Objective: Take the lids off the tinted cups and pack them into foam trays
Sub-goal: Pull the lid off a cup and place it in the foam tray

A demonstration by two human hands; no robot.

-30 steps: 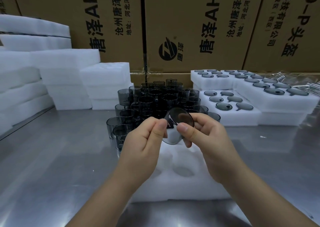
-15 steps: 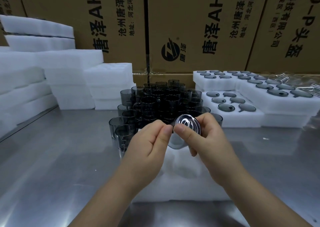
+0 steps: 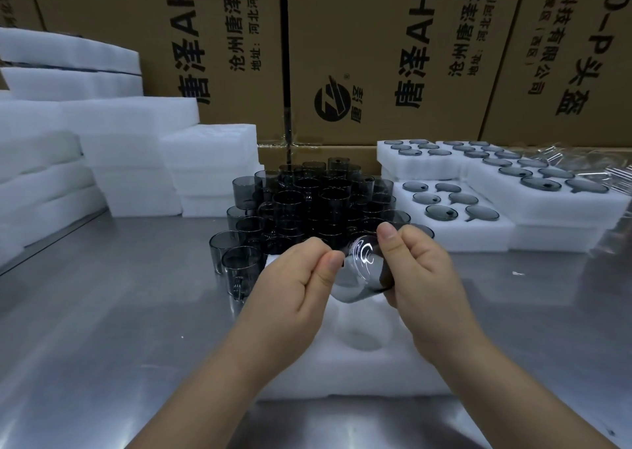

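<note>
Both left hand (image 3: 297, 279) and right hand (image 3: 422, 270) pinched a tinted cup (image 3: 362, 269) over a foam tray (image 3: 359, 375); its glossy wall could have slipped free.

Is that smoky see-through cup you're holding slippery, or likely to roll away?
Probably slippery: the smoky see-through cup shines with sharp glossy reflections. Likely light, as the left hand and right hand hold it by fingertips. Round-walled, it may roll if laid sideways.

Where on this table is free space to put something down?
Free: bare steel left, between cups and foam stacks; bare steel right, between near tray and filled trays. Crowded: the cups in the centre.
</note>
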